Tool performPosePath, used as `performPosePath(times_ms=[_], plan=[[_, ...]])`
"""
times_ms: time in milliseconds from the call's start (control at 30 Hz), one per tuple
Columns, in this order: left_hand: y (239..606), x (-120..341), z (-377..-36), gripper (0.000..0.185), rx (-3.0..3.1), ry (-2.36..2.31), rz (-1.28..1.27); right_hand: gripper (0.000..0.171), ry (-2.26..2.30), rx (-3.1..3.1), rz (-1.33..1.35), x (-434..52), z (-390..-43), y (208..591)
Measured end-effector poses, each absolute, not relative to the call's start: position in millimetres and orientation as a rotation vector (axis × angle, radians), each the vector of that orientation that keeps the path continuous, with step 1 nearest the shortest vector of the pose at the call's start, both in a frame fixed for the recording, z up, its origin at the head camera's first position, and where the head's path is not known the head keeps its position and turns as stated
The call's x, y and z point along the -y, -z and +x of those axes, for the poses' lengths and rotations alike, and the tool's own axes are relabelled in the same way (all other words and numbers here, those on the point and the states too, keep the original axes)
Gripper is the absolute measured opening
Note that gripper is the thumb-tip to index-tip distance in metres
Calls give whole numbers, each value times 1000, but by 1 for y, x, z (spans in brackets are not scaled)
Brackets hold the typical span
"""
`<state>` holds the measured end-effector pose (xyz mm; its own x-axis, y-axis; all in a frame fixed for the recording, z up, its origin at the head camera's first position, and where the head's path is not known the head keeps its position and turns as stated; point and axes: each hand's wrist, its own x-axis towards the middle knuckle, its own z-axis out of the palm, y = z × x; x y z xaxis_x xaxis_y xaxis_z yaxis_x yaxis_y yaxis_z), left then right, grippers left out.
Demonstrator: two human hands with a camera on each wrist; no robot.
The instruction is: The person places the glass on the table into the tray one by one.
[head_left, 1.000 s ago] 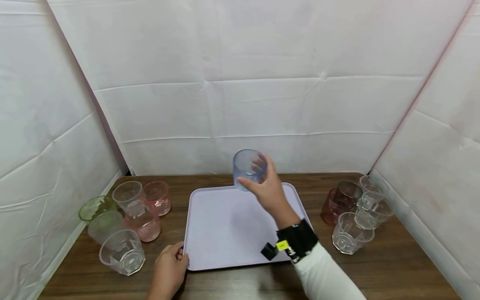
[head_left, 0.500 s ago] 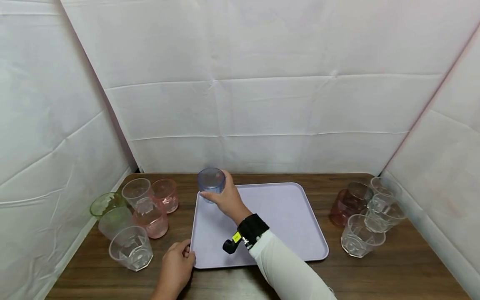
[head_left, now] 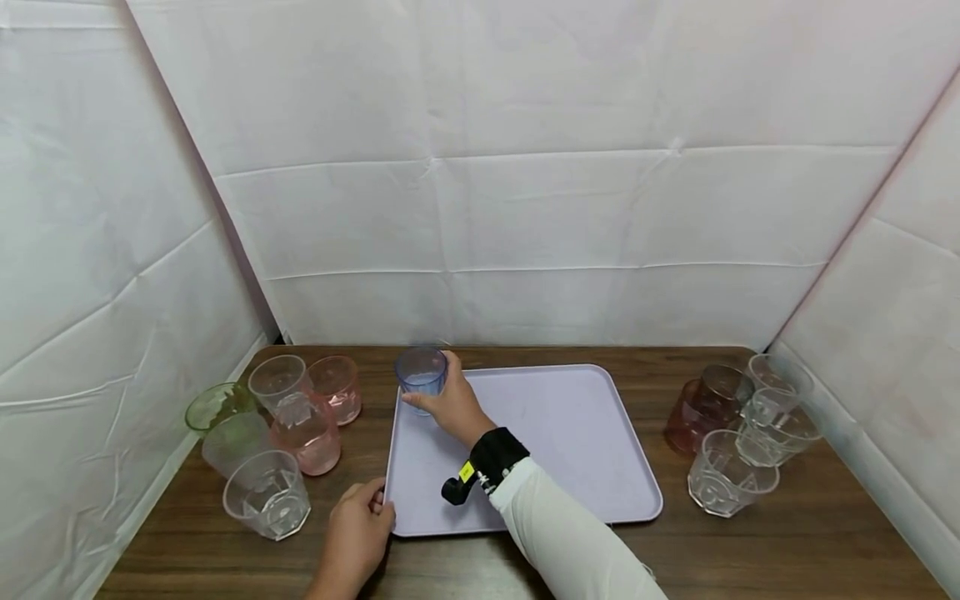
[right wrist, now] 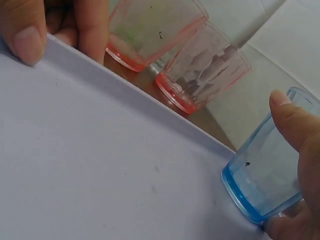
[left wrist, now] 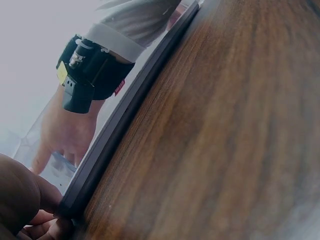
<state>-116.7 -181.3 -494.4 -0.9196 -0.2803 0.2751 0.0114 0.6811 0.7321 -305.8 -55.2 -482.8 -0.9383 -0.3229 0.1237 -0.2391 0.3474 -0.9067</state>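
My right hand (head_left: 456, 405) grips a clear blue drinking glass (head_left: 420, 373) by its side, thumb to the front. Upright, the glass is at the far left corner of a pale lilac tray (head_left: 547, 450); in the right wrist view the blue base (right wrist: 242, 197) looks to be on the tray surface. At the near left corner my left hand (head_left: 356, 527) pinches the tray's rim, with the thumb (right wrist: 29, 42) over the edge and fingers curled outside it. The left wrist view has those fingers (left wrist: 47, 225) partly cut off at the lower left.
Left of the tray stand pink glasses (head_left: 335, 390), a green glass (head_left: 217, 408) and clear glasses (head_left: 267, 496). On the right are a dark red glass (head_left: 686, 421) and several clear ones (head_left: 731, 473). White sheeting (head_left: 525, 217) surrounds the wooden table (head_left: 795, 542).
My right hand has carried the blue glass leftward and down from above the tray's far edge to its far left corner. The left hand keeps its hold on the rim.
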Motion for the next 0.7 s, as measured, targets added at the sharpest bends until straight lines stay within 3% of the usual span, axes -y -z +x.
performPosePath(times_ms=[233, 367, 467, 567, 700], plan=[[495, 182, -116, 27, 2552, 1098, 204, 85, 1361, -2706, -594, 47, -305, 485], [496, 183, -117, 28, 2567, 1095, 210, 77, 991, -2791, -553, 29, -291, 458], [496, 183, -117, 29, 2569, 1098, 209, 55, 740, -2789, -607, 8, -275, 431], [496, 182, -117, 28, 2566, 1097, 210, 32, 635, -2743, -696, -17, -257, 406], [497, 183, -117, 27, 2564, 1093, 219, 22, 637, -2689, -809, -54, -233, 373]])
